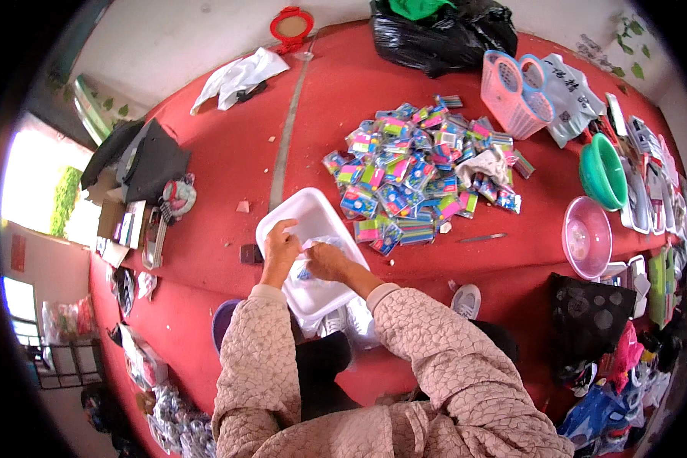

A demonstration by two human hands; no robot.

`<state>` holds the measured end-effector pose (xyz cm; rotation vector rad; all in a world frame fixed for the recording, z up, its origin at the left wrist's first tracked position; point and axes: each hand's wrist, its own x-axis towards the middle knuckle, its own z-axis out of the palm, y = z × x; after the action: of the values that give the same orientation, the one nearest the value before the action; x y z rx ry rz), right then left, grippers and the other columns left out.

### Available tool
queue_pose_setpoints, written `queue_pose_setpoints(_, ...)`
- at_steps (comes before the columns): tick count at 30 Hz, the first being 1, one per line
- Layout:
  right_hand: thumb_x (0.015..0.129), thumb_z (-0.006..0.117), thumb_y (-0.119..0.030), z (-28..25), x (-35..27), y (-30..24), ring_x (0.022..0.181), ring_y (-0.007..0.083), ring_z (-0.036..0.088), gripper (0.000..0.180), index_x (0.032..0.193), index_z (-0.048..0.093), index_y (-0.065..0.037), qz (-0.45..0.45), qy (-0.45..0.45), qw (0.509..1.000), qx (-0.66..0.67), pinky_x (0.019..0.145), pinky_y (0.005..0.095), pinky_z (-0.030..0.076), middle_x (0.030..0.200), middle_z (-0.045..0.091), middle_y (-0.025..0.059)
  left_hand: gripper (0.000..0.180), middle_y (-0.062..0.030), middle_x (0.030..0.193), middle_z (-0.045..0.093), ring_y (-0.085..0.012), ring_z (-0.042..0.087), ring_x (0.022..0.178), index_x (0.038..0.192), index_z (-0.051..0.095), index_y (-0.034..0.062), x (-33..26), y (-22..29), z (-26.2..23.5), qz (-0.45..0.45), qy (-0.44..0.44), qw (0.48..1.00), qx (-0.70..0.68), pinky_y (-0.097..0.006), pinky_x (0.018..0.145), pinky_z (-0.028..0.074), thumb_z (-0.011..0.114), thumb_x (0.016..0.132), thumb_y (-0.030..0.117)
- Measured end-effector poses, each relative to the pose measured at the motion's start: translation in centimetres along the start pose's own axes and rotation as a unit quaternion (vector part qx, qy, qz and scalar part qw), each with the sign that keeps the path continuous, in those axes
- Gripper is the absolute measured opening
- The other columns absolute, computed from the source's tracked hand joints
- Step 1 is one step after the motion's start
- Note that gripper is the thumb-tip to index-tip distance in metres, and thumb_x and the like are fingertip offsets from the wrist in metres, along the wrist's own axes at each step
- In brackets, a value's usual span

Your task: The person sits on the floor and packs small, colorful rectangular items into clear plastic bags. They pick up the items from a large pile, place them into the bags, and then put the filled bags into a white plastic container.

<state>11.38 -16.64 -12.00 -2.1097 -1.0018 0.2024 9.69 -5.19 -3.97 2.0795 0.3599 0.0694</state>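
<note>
left hand: my left hand [280,250] rested on the rim of the white rectangular plastic tub [307,215], fingers curled over it, likely steadying it.
right hand: my right hand [327,261] pinched a small clear plastic packet [307,269] with blue inside, fingers closed on it, over the tub.
tub: sat on the red cloth floor [229,160], just in front of my knees, within reach.
pile: heap of small colourful packaged items [420,172] lay just beyond the tub, close for grabbing.
farther: pink plastic basket [515,95], green bowl [603,172], pink bowl [586,237] to the right.
</note>
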Motion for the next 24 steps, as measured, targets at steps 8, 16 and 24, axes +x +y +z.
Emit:
queue_pose_setpoints(8, 0.079, 0.049, -0.022, 0.3, -0.2, 2.2, 0.062, 0.0388, 0.057, 0.031, 0.06, 0.057, 0.001, 0.101, 0.08, 0.99, 0.051, 0.059, 0.0468, 0.045, 0.064, 0.058, 0.021, 0.029, -0.0079, 0.058, 0.057, -0.01, 0.054, 0.051, 0.103, 0.054, -0.0009, -0.2, 2.2, 1.6, 0.022, -0.087, 0.996, -0.005, -0.024, 0.047, 0.045, 0.047, 0.074, 0.001)
queue_pose_setpoints(16, 0.08, 0.05, -0.029, -0.2, -0.4, 1.8, 0.057, 0.0313, 0.058, 0.035, 0.071, 0.062, 0.003, 0.147, 0.066, 0.962, 0.22, 0.058, 0.04, 0.045, 0.061, 0.056, 0.0206, 0.029, -0.0033, 0.08, 0.057, -0.0083, 0.051, 0.06, 0.11, 0.053, 0.0076, -0.4, 0.3, -0.3, -0.017, -0.007, 0.995, -0.098, -0.021, 0.047, 0.042, 0.051, 0.081, 0.009)
queue_pose_setpoints(24, 0.082, 0.045, -0.026, -0.8, 0.1, 1.8, 0.046, 0.0192, 0.053, 0.029, 0.083, 0.067, -0.007, 0.164, 0.0, 0.941, 0.297, 0.047, 0.0322, 0.044, 0.054, 0.055, 0.0086, 0.013, -0.019, 0.073, 0.058, -0.0353, 0.057, 0.07, 0.075, 0.062, 0.0029, -0.4, -3.1, 0.6, 0.166, -0.086, 0.959, 0.213, -0.04, 0.062, 0.044, 0.056, 0.07, 0.013)
